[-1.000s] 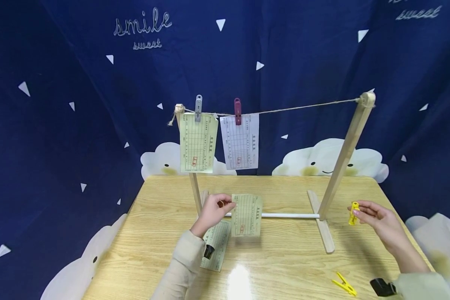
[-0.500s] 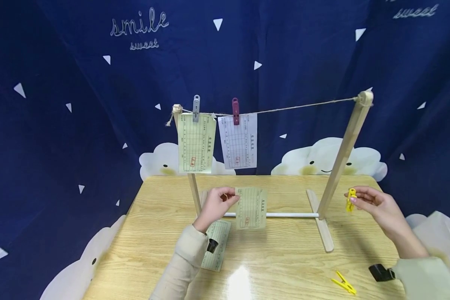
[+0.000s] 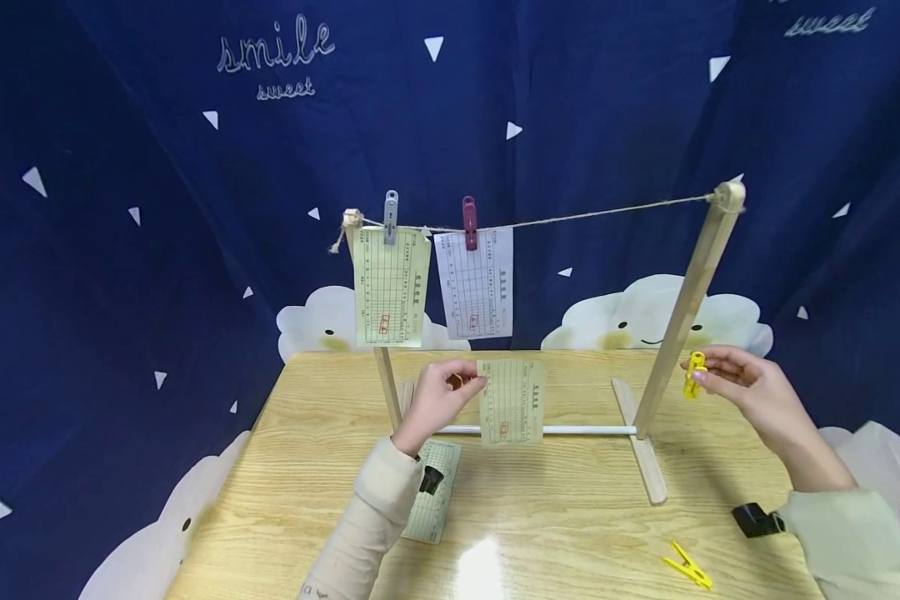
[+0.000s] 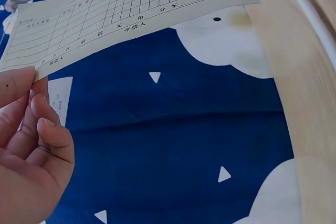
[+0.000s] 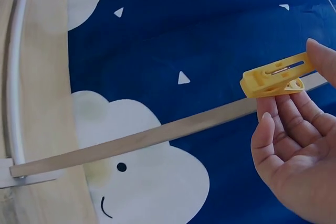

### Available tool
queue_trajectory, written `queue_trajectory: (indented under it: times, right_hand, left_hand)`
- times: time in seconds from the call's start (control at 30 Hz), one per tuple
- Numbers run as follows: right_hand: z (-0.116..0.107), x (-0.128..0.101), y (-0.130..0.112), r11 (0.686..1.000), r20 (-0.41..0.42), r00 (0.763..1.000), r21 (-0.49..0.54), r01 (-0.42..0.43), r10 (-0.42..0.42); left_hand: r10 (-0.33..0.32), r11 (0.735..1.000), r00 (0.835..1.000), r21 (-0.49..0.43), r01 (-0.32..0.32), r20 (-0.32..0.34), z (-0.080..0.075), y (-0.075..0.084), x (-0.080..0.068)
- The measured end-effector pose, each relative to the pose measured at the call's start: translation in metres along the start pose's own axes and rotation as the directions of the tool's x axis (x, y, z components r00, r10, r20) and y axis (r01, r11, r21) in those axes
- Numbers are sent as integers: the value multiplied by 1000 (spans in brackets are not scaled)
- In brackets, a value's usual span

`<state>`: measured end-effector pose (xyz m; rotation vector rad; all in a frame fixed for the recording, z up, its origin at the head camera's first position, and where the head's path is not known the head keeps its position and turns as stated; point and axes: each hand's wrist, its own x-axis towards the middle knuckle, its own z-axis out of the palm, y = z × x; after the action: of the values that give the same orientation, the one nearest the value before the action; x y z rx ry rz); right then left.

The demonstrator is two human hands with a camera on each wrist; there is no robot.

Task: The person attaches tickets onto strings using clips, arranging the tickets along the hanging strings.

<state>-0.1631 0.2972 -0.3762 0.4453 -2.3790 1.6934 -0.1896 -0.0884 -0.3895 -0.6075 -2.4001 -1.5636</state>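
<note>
Left hand (image 3: 437, 398) pinches a pale green ruled paper slip (image 3: 512, 402) by its top corner, while right hand (image 3: 742, 385) pinches a yellow plastic clothespin (image 3: 693, 373) between thumb and fingertips.

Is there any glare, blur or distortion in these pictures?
Head view: a bright glare patch on the table, and the right post leans from wide-angle distortion. Left wrist view: the nearby left hand is soft. Right wrist view: the yellow clothespin is fairly sharp.
</note>
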Motion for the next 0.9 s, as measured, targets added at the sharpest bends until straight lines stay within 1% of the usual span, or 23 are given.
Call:
queue_trajectory:
  times: [0.03, 0.17, 0.27, 0.33, 0.4, 0.53, 0.63, 0.7, 0.77, 0.9]
  right_hand:
    - [0, 1, -2, 1000, 2, 1000, 10, 4, -4]
    - [2, 7, -8, 999, 13, 999, 26, 29, -30]
    - [4, 11, -12, 1000, 17, 999, -11, 28, -27]
    - [5, 14, -14, 1000, 18, 1000, -7, 26, -26]
    - [6, 16, -17, 1000, 21, 999, 3, 29, -29]
    - [7, 20, -25, 997, 26, 998, 58, 50, -51]
    - [8, 24, -30, 995, 19, 997, 70, 67, -69]
    - [9, 26, -34, 995, 13, 997, 69, 75, -76]
    - [9, 28, -37, 995, 1, 997, 62, 76, -77]
    - [9, 31, -43, 997, -24, 997, 12, 72, -72]
  left_hand:
    - [8, 1000, 1000, -10, -8, 3, 1, -4, 2]
    - [40, 999, 999, -28, -40, 3, 1, 0, 5]
    - [60, 998, 998, -21, -60, 1, 1, 3, 7]
    - [79, 997, 997, -21, -79, -6, 0, 5, 8]
    - [99, 995, 995, -23, -100, -17, 0, 6, 9]
    - [133, 990, 989, -43, -135, -59, 3, 10, 12]
    - [145, 987, 985, -62, -151, -90, 4, 14, 14]
    - [152, 985, 984, -68, -159, -98, 5, 17, 15]
    - [153, 985, 983, -69, -160, -97, 5, 21, 16]
    - [154, 984, 984, -81, -161, -87, 1, 44, 14]
